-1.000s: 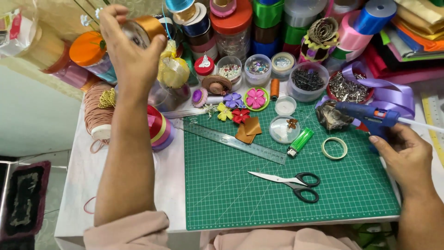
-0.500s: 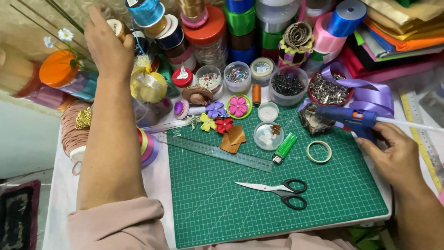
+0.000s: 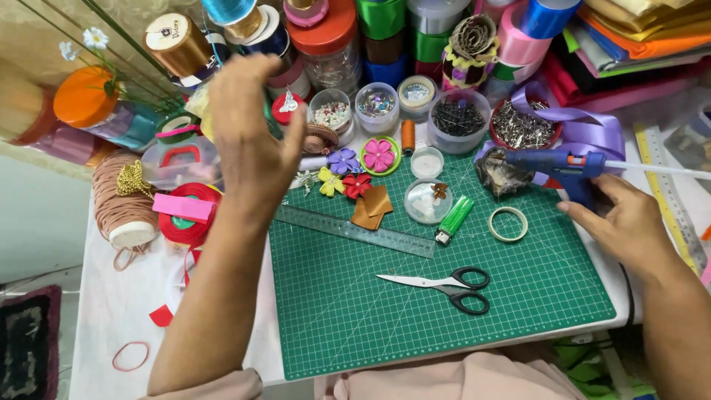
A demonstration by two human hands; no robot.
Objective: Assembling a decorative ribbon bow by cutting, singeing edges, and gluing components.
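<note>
On the table we see a green mat (image 3: 444, 311) filling the middle, with stacked ribbon spools (image 3: 385, 22) along its 12 o'clock edge. At 10 o'clock our left hand (image 3: 252, 137) hangs raised above the clutter, fingers loosely spread and holding nothing, nearest a clear tub (image 3: 178, 159) and a red tape roll (image 3: 185, 215). At 3 o'clock our right hand (image 3: 622, 222) lies open on the mat's edge, its fingertips just beside the blue glue gun (image 3: 563, 167), whose grip we cannot call closed. A steel ruler (image 3: 355, 231) crosses the mat slantwise; scissors (image 3: 452, 285) lie closed at 6 o'clock. Smaller still are a green lighter (image 3: 453, 218), a tape ring (image 3: 508, 224) and fabric flowers (image 3: 355, 174).
</note>
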